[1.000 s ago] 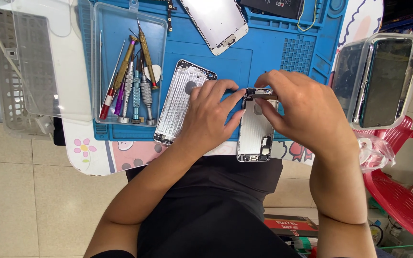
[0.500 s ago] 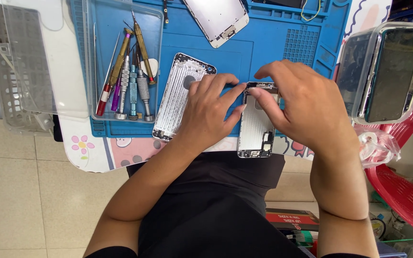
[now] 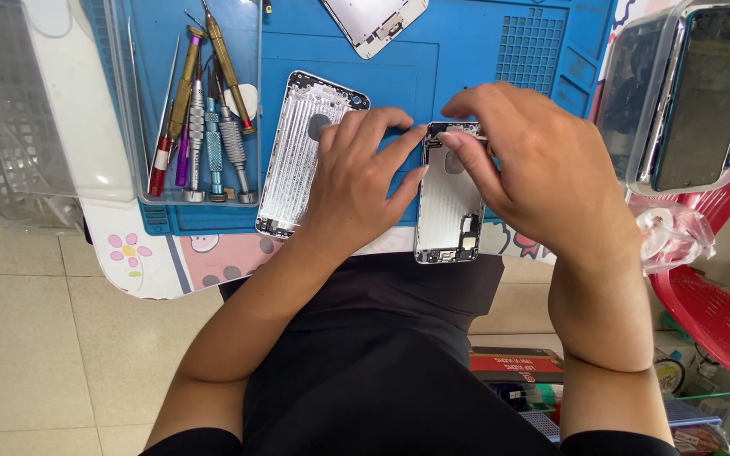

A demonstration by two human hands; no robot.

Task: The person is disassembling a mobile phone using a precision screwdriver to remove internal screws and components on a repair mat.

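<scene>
1. Both hands work on a bare silver phone back housing (image 3: 448,207), which lies inner side up on the blue work mat (image 3: 458,51), its lower end over the mat's near edge toward the person's lap.
2. The right hand (image 3: 542,169) arches over the housing's top end. Its fingers are narrowed to a pinch at the top edge, though I cannot tell whether anything small is held between them.
3. The left hand (image 3: 356,181) lies flat beside it, fingers loosely spread, with fingertips touching the housing's top-left corner as if steadying it. It grips nothing that I can see.
4. Judging from the pose, the step in hand is fine work at the housing's top end, picking at or seating a small part. That calls for a steady brace from the left hand and a precise pinch from the right.
5. Just left of the left hand, partly under it, lies a second back housing (image 3: 302,152), larger and also inner side up.
6. Farther left, a clear tray (image 3: 124,101) holds several precision screwdrivers (image 3: 209,127) side by side.
7. Beyond the hands, a white phone screen panel (image 3: 378,19) is cut off by the top edge.
8. Right of the right hand, a clear box of dark phones (image 3: 703,93) stands above a red plastic chair (image 3: 711,304).
9. The right hand's fingers hide the exact work spot, so any part or screw there cannot be made out.
</scene>
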